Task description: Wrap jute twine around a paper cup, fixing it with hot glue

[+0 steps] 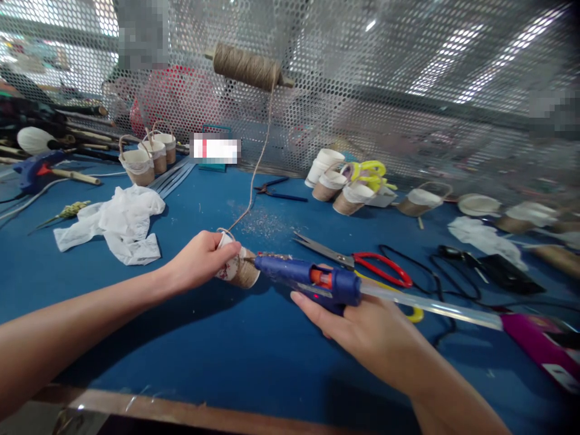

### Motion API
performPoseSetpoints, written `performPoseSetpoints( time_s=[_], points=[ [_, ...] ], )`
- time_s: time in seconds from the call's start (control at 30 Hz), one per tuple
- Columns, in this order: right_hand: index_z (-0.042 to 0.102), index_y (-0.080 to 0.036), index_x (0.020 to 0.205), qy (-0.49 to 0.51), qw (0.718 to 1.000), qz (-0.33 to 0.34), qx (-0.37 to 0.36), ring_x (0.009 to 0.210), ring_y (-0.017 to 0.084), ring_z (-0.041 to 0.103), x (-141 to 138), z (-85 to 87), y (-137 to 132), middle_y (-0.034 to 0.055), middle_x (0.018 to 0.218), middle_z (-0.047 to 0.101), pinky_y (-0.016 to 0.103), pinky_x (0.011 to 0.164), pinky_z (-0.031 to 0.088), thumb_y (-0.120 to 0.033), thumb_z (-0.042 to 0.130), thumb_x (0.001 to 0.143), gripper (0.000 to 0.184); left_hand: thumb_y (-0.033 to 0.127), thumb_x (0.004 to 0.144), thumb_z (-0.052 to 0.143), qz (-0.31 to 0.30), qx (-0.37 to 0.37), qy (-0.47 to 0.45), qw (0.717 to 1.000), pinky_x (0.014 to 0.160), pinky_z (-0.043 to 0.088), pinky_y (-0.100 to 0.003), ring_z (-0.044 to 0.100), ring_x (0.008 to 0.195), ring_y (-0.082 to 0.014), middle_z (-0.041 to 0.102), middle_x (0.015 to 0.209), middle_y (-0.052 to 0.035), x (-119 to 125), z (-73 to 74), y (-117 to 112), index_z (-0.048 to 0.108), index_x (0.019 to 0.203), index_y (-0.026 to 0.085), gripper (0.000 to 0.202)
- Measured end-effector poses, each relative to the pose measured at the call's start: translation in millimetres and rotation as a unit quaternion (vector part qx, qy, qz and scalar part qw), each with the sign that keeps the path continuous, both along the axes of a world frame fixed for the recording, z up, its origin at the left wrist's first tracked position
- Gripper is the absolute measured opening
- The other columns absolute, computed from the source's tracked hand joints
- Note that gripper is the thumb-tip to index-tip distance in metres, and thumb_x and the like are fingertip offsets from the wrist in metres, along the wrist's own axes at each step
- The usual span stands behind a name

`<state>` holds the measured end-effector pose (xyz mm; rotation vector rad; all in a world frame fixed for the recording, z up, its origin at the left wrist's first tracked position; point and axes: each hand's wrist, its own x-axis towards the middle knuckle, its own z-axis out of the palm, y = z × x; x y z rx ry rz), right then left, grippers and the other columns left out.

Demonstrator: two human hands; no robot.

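Note:
My left hand (199,261) is closed round a small paper cup (239,269) lying on its side, its lower part wrapped in brown twine. My right hand (362,329) grips a blue hot glue gun (312,279) with a clear glue stick (430,304) trailing behind it. The gun's nozzle touches the cup's twine-wrapped side. A strand of twine (256,175) runs up from the cup to a twine spool (247,66) mounted on the perforated metal screen.
Red-handled scissors (362,260) lie just beyond the gun on the blue table (217,350). White cloth (120,223) lies at left, small wrapped cup baskets (145,158) behind it. More cups (338,184), pliers (276,190), black cables (435,266) and another glue gun (38,169) stand around. A person sits behind the screen.

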<state>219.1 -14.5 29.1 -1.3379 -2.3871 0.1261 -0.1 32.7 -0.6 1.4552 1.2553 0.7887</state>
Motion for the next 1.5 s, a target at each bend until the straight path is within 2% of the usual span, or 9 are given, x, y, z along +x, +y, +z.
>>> performPoseSetpoints(
  time_s=[0.2,0.43,0.6,0.8,0.97,1.07,1.17,1.3,1.5],
  points=[
    [0.063,-0.024,0.075,-0.005,1.0,-0.019,-0.005,0.068,0.021,0.059,-0.9,0.7,-2.7,0.005,0.067,0.062,0.031,0.061,0.047,-0.039,0.045,0.08,0.024,0.032,0.071,0.05,-0.003,0.001,0.008,1.0,0.045,0.037,-0.021,0.053,0.048,-0.0127,0.063,0.054,-0.0017,-0.5,1.2,-0.6,0.067,0.065,0.012,0.027],
    [0.064,-0.024,0.073,0.006,0.997,0.006,-0.072,0.055,0.017,0.058,-6.3,11.8,-2.1,0.0031,0.064,0.064,0.028,0.054,0.046,-0.03,0.047,0.079,0.02,0.033,0.073,0.048,-0.015,-0.002,0.015,1.0,0.046,0.038,-0.021,0.052,0.048,-0.0121,0.063,0.057,-0.0021,-0.2,0.6,-1.0,0.067,0.068,0.011,0.029],
    [0.063,-0.024,0.071,-0.006,0.999,-0.004,-0.04,0.061,0.018,0.059,-2.7,10.8,1.2,0.0022,0.063,0.063,0.027,0.056,0.045,-0.034,0.048,0.079,0.02,0.035,0.072,0.048,-0.004,0.017,0.022,1.0,0.045,0.037,-0.021,0.049,0.046,-0.0112,0.06,0.053,-0.0011,-0.3,-0.7,-2.6,0.061,0.058,0.012,0.03],
    [0.062,-0.021,0.072,-0.012,1.0,-0.003,-0.005,0.057,0.016,0.057,0.1,6.8,2.2,0.0021,0.06,0.062,0.026,0.055,0.044,-0.034,0.04,0.084,0.029,0.036,0.074,0.046,-0.015,0.02,0.031,0.999,0.044,0.036,-0.021,0.047,0.046,-0.0105,0.058,0.052,-0.0001,-1.2,-0.6,-3.9,0.06,0.062,0.012,0.03],
    [0.063,-0.021,0.074,-0.011,1.0,0.01,-0.023,0.061,0.017,0.059,-1.2,8.7,1.3,0.0022,0.064,0.063,0.026,0.056,0.045,-0.034,0.042,0.084,0.026,0.035,0.074,0.046,-0.016,0.021,0.038,0.999,0.045,0.037,-0.021,0.048,0.046,-0.0107,0.059,0.053,-0.0005,-1.4,-0.3,-3.2,0.063,0.066,0.011,0.03],
    [0.063,-0.022,0.073,-0.005,0.999,0.019,-0.028,0.055,0.016,0.057,-3.5,10.5,-0.6,0.0017,0.059,0.061,0.026,0.052,0.044,-0.033,0.042,0.083,0.026,0.033,0.073,0.047,-0.018,0.015,0.036,0.999,0.046,0.038,-0.021,0.051,0.048,-0.0113,0.062,0.056,-0.0015,-1.2,0.3,-2.6,0.064,0.069,0.011,0.029],
    [0.063,-0.022,0.07,0.001,0.999,0.019,-0.048,0.05,0.015,0.054,-6.0,12.6,-3.1,0.001,0.054,0.058,0.026,0.05,0.043,-0.03,0.043,0.082,0.024,0.03,0.073,0.046,-0.026,0.005,0.025,0.999,0.047,0.039,-0.021,0.054,0.05,-0.012,0.065,0.06,-0.002,-0.6,1.2,-2.7,0.066,0.072,0.011,0.028],
    [0.061,-0.021,0.067,0.0,0.998,0.015,-0.067,0.055,0.015,0.057,-7.0,14.3,-4.3,0.0012,0.057,0.06,0.026,0.052,0.044,-0.031,0.045,0.08,0.022,0.03,0.074,0.045,-0.027,0.009,0.024,0.999,0.047,0.039,-0.021,0.054,0.05,-0.0122,0.065,0.06,-0.002,-0.1,0.8,-2.9,0.065,0.07,0.011,0.028],
    [0.049,-0.023,0.05,-0.02,0.998,-0.026,-0.063,0.059,0.018,0.059,-5.7,14.6,-0.4,-0.001,0.042,0.051,0.026,0.053,0.044,-0.035,0.046,0.08,0.032,0.036,0.074,0.046,-0.018,0.031,0.04,0.999,0.045,0.037,-0.021,0.048,0.046,-0.0106,0.058,0.052,-0.0001,-1.7,-1.7,-3.2,0.062,0.065,0.012,0.03]
  ],
)
